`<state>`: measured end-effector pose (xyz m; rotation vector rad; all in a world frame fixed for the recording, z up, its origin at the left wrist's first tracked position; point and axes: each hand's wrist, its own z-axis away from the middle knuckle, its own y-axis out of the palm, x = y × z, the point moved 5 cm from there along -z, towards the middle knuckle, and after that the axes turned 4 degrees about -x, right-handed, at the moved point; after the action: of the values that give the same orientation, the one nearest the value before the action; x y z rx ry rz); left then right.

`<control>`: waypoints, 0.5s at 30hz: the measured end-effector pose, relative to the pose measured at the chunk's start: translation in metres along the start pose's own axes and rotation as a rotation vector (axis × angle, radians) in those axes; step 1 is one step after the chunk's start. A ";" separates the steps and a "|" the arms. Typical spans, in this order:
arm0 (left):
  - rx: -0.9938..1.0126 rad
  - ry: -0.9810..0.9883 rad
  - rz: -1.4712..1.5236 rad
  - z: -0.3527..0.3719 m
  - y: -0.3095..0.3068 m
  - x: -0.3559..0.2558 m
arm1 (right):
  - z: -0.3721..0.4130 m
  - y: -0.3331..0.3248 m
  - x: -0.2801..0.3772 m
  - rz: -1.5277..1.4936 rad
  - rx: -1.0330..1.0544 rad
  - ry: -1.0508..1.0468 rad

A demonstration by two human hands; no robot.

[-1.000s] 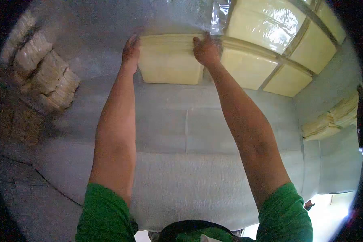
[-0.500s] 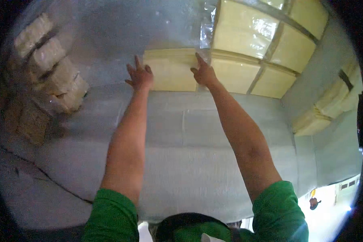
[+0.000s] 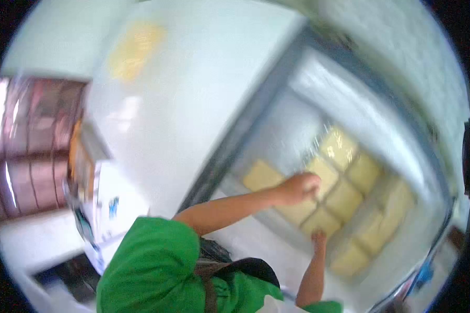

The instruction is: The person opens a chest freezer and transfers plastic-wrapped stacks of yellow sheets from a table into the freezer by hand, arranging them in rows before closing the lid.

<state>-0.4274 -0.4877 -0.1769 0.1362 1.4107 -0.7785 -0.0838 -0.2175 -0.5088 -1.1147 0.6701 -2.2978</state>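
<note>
My left hand is over the yellow stacks in a deep grey-lined container. Its fingers are curled, and what they may hold is too blurred to tell. Lower right, my right hand is by the near edge of a yellow stack; its fingers are smeared by motion. Several flat yellow stacks lie in a grid, with shiny clear plastic over part of them. Another yellow stack lies left of my left hand.
A white surface with a yellow patch adjoins the container's dark rim. More yellow stacks line the container's right side. At the left are a reddish tiled panel and a white box.
The view has swung and tilted, now taking in the container's rim and the room to the left. My left hand has moved right, across the stacks, and its fingers have curled.
</note>
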 end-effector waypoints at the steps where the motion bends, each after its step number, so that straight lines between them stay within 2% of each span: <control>1: -0.028 0.071 0.061 0.015 -0.034 -0.042 | -0.006 -0.023 0.019 -0.281 -0.015 0.179; 2: -0.114 0.086 0.019 0.035 -0.072 -0.061 | 0.000 -0.041 0.032 -0.502 -0.058 0.370; 4: -0.231 0.288 -0.094 0.052 -0.130 -0.101 | 0.038 -0.066 0.046 -0.596 -0.143 0.543; 6: -0.331 0.422 -0.339 0.078 -0.201 -0.106 | 0.046 -0.063 0.046 -0.641 -0.149 0.488; 8: -0.577 0.423 -0.543 0.103 -0.278 -0.078 | 0.064 -0.055 0.061 -0.663 -0.135 0.428; 10: -0.580 0.269 -0.779 0.111 -0.379 -0.041 | 0.094 -0.061 0.126 -0.749 -0.289 0.192; 12: -0.656 0.005 -1.100 0.117 -0.483 0.004 | 0.135 -0.069 0.217 -0.704 -0.371 0.157; 13: -0.610 -0.204 -1.220 0.112 -0.537 0.027 | 0.164 -0.067 0.257 -0.669 -0.433 0.144; 15: -0.780 -0.346 -1.303 0.113 -0.625 0.049 | 0.206 -0.051 0.310 -0.691 -0.530 0.137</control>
<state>-0.6840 -1.0352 0.0224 -1.5754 1.2599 -1.1122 -0.0957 -0.4149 -0.1893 -1.6369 1.1319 -2.8806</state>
